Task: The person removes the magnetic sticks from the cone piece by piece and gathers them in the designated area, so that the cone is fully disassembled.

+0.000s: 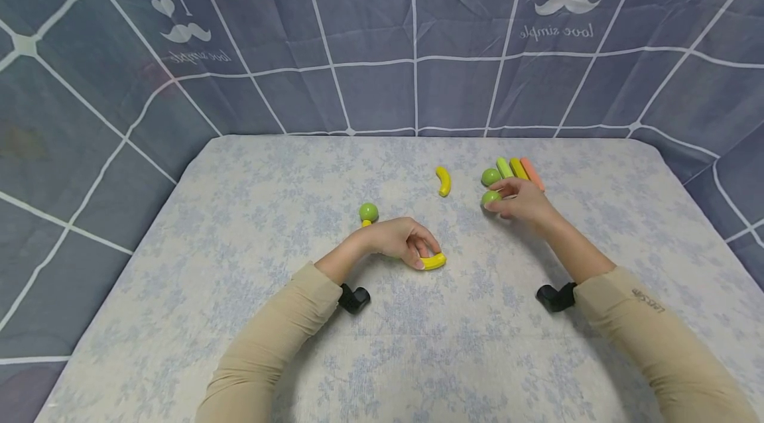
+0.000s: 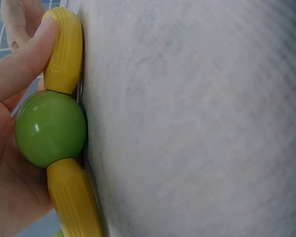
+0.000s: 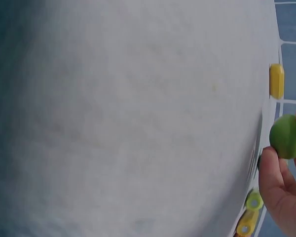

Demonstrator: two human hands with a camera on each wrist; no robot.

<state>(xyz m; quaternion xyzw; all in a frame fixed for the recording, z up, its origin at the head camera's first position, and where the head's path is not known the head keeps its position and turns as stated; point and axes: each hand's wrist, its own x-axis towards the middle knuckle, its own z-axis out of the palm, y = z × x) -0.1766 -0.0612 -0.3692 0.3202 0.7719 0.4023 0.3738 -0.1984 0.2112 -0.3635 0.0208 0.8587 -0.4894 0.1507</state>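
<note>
My left hand (image 1: 396, 237) pinches a glossy yellow curved piece (image 1: 434, 262) low over the tabletop. In the left wrist view, the thumb lies on this curved piece, which joins a green ball (image 2: 50, 129) beside the palm. A second yellow curved piece (image 2: 75, 197) continues from that ball's other side. Beyond the left wrist, another green ball (image 1: 369, 212) shows in the head view, touching a yellow end partly hidden by the hand. Farther right, my right hand (image 1: 520, 201) pinches a loose green ball (image 3: 286, 137) between thumb and fingers.
A separate yellow curved piece (image 1: 444, 181) lies between the hands, farther back. Near the right hand are a green ball (image 1: 491, 176) and light green (image 1: 504, 168), yellow (image 1: 518, 168) and orange (image 1: 532, 174) sticks. A grey-blue curtain (image 1: 370, 98) hangs behind the table.
</note>
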